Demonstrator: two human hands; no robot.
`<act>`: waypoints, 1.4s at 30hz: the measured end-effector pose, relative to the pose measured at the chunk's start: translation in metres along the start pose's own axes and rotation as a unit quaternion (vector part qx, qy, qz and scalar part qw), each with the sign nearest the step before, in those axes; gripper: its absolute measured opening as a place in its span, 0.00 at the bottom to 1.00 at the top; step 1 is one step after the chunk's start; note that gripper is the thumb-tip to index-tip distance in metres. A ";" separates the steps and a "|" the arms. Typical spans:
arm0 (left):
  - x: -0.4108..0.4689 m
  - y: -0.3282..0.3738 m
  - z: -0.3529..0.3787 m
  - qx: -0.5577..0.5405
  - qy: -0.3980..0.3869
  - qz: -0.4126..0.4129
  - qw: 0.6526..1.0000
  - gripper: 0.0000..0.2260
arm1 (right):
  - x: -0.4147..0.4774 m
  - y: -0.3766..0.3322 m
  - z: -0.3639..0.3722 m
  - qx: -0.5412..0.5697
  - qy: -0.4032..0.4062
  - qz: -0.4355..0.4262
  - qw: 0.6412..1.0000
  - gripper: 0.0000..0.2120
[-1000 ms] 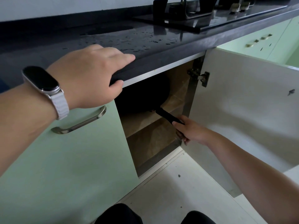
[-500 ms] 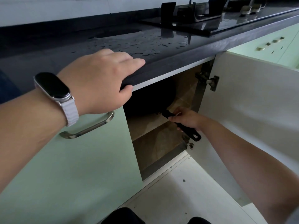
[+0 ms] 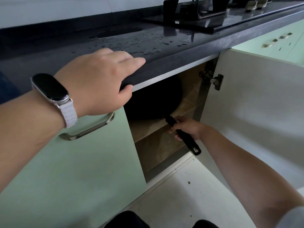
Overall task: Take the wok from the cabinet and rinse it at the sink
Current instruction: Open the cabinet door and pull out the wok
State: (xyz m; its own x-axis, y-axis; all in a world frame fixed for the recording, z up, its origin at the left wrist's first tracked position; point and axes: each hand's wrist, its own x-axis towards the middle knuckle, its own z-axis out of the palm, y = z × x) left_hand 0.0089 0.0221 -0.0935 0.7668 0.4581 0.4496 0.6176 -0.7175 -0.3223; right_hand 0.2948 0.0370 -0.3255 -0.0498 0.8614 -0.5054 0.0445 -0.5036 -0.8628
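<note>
The black wok (image 3: 154,101) stands on its side on the upper shelf of the open cabinet (image 3: 158,152), mostly in shadow. Its long black handle (image 3: 189,140) sticks out and down past the shelf edge. My right hand (image 3: 187,127) is closed around the middle of that handle. My left hand (image 3: 100,81), with a smartwatch on the wrist, lies over the front edge of the dark countertop (image 3: 181,51), thumb hooked under the edge.
The cabinet door (image 3: 256,112) stands open to the right, close to my right forearm. A closed green door with a metal handle (image 3: 88,127) is on the left. A gas hob (image 3: 194,18) sits on the wet counter. My knees show at the bottom.
My right hand slid up from the handle's end to its middle, and the wok's handle has come further out of the cabinet. My left hand stayed on the counter edge.
</note>
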 end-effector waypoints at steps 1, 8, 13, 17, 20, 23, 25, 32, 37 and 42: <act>0.000 0.000 0.000 0.002 0.003 0.001 1.000 0.26 | 0.000 0.004 0.001 -0.002 0.003 -0.002 1.000 0.27; 0.000 0.001 0.000 0.013 0.012 0.012 1.000 0.27 | -0.010 0.039 0.006 0.005 0.026 -0.022 0.999 0.28; 0.000 0.002 0.000 0.022 0.006 0.006 1.000 0.27 | -0.029 0.059 0.001 0.030 0.015 -0.015 0.999 0.23; 0.000 0.002 -0.001 0.017 0.004 0.009 1.000 0.27 | -0.031 0.053 0.003 0.063 0.018 0.008 0.998 0.20; 0.000 0.002 -0.001 0.016 0.003 0.009 1.000 0.27 | -0.025 0.042 0.001 0.075 0.011 0.041 0.996 0.14; 0.000 0.003 -0.001 0.013 0.002 0.011 1.000 0.27 | -0.021 0.026 0.006 0.022 0.028 0.038 0.999 0.04; 0.000 0.002 -0.001 0.010 0.002 0.009 1.000 0.27 | -0.018 0.022 0.011 0.015 0.046 0.030 0.998 0.10; 0.000 0.002 0.000 0.011 0.007 0.008 1.000 0.27 | -0.015 0.020 0.019 0.149 0.003 0.010 0.989 0.03; 0.000 0.002 0.000 0.007 0.002 0.007 1.000 0.27 | -0.007 0.021 0.022 0.236 -0.056 0.044 0.969 0.04; 0.000 0.001 0.000 0.010 0.001 0.002 1.000 0.27 | -0.006 0.026 0.034 0.200 -0.025 0.066 0.977 0.05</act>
State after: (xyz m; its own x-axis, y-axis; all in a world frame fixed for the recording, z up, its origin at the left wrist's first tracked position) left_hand 0.0098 0.0212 -0.0935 0.7690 0.4546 0.4495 0.6181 -0.7081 -0.3413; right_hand 0.2626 0.0169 -0.3452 -0.1197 0.7878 -0.6042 -0.3394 -0.6044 -0.7207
